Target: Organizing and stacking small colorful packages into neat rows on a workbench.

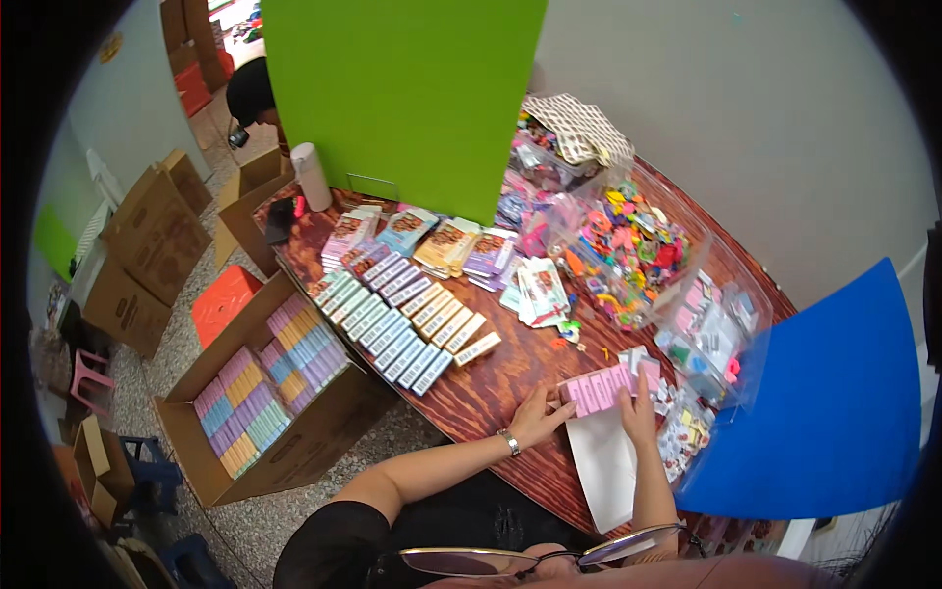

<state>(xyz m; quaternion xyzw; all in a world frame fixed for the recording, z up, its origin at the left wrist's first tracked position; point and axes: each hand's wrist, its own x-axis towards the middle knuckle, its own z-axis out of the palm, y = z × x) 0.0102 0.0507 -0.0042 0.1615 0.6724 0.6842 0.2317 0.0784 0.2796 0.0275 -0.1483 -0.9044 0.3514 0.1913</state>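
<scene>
Head view, looking down on a reddish wood-grain table (530,361), with two bare hands at the near right edge. Between them, a row of pink boxes (597,392), small and slim, packed side by side. Left hand (538,417) closed on the row's left end, with a metal-banded watch (508,442) at the wrist; right hand (640,412) closed on the right end, fingers pointing away from the body. Both clamped on the same row, held apart only by its length (hidden fingertips underneath, so impossible to tell how far round the grip goes).

Key relation: long axis of the row running left to right, right end slightly farther from the body; long axis of the open white tray (602,469) running roughly away from the body. So, row crosswise to tray, at or just above the tray's far end. Impossible to tell from this angle whether touching it. Neither hand nearer to the row, with one at each end; right forearm alongside the tray's right side, left forearm coming in from the lower left.

To the left of the left hand, well apart, ranks of small boxes (397,336) in green, blue, purple and yellow. Just right of the right hand, plastic bags of small pieces (687,437).
</scene>
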